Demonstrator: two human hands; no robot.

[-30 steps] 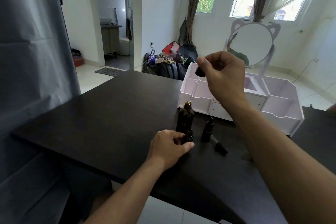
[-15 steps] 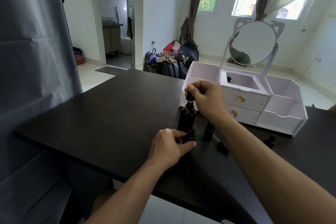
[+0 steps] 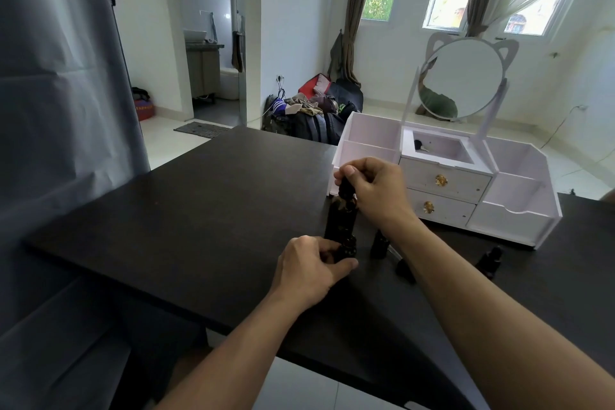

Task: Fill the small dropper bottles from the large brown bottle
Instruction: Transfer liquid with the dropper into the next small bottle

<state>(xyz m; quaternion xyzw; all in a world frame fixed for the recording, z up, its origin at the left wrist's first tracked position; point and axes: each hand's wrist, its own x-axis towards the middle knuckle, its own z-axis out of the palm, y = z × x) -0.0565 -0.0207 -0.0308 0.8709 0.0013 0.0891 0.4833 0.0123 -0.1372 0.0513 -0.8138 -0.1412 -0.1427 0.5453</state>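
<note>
The large brown bottle [image 3: 340, 220] stands upright on the black table [image 3: 199, 210]. My right hand [image 3: 376, 190] pinches the black dropper cap [image 3: 346, 189] at the bottle's mouth. Just in front of it, my left hand [image 3: 312, 271] grips a small dropper bottle [image 3: 447, 247] whose lower part is hidden by my fingers. A second small bottle [image 3: 379, 245] stands to the right, partly behind my right forearm. A loose dropper cap [image 3: 404, 271] lies on the table beside it. Another small bottle [image 3: 489, 261] lies further right.
A white organiser [image 3: 519, 210] with two drawers and a cat-ear mirror [image 3: 462, 76] stands right behind the bottles. A grey curtain hangs at the left. The table's front edge runs close under my forearms.
My right hand came down from high above the table and brought the dropper into the large brown bottle's mouth. My left hand has kept its hold on the small bottle.
</note>
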